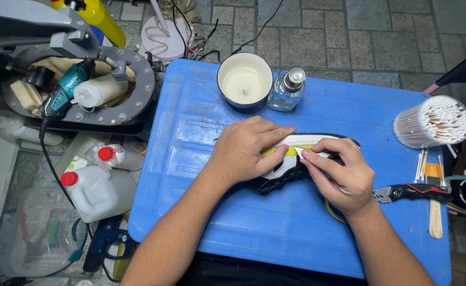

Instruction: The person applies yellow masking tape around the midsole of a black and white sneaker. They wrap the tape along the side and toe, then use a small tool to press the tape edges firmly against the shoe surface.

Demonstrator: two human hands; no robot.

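Shoe (291,167), black and white with a yellow patch, lies on its side at the middle of the blue bench (201,222). The left hand (246,148) presses flat on it, fingers spread over the white sole edge; the right hand (344,177) pinches a narrow strip against that edge. Risk, as judged: the strip may go on crooked or lift if either hand shifts, since the shoe rests unclamped. The open bowl (244,80) at the far edge holds a pale liquid or paste; a nudge of the shoe could tip it or the small glass bottle (287,90) just beside it, whose contents look clear. The utility knife (410,191) near the right wrist may catch a sleeve or finger. A cup of cotton swabs (434,122) stands at the right edge, full.
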